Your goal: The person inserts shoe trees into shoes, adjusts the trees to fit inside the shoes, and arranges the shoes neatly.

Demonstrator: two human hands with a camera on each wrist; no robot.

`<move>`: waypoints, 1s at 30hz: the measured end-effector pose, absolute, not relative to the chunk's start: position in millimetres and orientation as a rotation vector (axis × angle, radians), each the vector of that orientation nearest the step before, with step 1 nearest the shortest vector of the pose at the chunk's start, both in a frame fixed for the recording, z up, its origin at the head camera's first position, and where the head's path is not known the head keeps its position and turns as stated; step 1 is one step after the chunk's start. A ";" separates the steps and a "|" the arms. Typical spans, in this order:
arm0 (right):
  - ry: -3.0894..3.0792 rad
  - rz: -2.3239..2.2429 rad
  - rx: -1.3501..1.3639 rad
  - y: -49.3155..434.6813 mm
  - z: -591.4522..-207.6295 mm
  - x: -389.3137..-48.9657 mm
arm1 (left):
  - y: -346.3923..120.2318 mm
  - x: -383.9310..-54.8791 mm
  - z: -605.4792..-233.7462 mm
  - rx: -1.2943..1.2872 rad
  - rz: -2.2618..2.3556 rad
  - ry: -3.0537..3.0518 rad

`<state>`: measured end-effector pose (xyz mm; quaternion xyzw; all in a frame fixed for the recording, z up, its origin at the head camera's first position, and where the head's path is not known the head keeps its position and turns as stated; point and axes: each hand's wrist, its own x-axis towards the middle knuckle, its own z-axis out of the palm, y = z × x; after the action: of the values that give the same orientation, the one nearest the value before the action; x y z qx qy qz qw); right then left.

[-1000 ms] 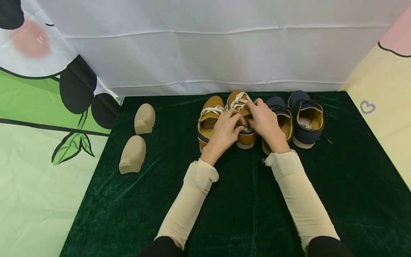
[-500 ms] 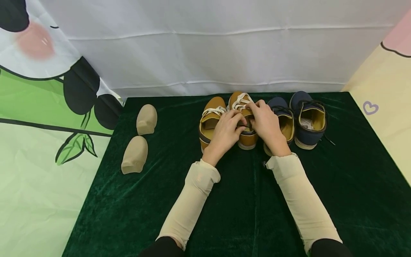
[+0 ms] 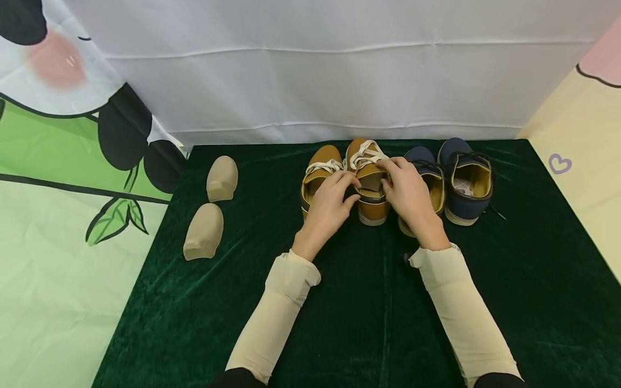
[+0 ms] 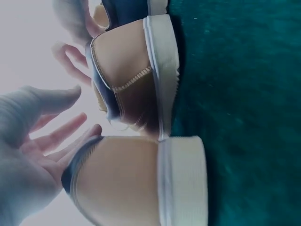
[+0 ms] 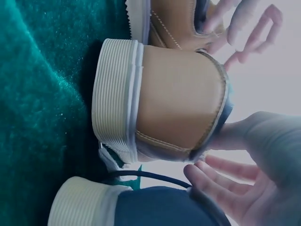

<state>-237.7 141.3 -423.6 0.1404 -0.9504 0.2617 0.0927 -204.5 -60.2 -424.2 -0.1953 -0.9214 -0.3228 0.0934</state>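
Observation:
A pair of tan-brown shoes with white laces stands side by side at the back of the table. My left hand [image 3: 327, 202] is over the left brown shoe [image 3: 321, 157], its thumb and fingers spread apart. My right hand [image 3: 407, 191] lies along the right side of the right brown shoe [image 3: 372, 210], index finger near its laces. In the right wrist view, the thumb reaches the dark collar of that brown shoe [image 5: 178, 99], and the other fingers are loosely bent beside it. The right brown shoe's opening shows between the two hands.
Two navy shoes stand to the right, the nearer navy shoe [image 3: 418, 155] partly behind my right hand and the other navy shoe [image 3: 463, 202] beside it. Two beige moulded toe-shaped pieces [image 3: 222, 175] lie at left on the green cloth [image 3: 349, 323]. A white curtain [image 3: 310, 86] hangs behind.
My left hand has drawn back leftward from the right brown shoe's opening, and its fingers have spread. My right hand has shifted slightly right and toward me. The shoes have stayed put.

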 end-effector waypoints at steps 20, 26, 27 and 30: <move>-2.709 0.838 0.344 165.0 -412.6 -203.3 | -128.2 -152.8 -421.7 -0.254 -0.852 -2.706; -2.719 0.828 0.325 168.0 -411.0 -205.6 | -150.4 -140.4 -422.8 -0.140 -0.731 -2.700; -2.717 0.830 0.320 168.8 -411.1 -206.5 | -154.9 -138.6 -423.1 -0.118 -0.688 -2.701; -2.700 0.840 0.307 171.6 -411.9 -209.5 | -169.8 -133.3 -423.8 -0.040 -0.570 -2.696</move>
<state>-209.5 171.6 -411.9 0.1069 -0.9388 0.2921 0.1481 -133.3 -169.8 -423.8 -0.0143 -0.9602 -0.2030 0.1915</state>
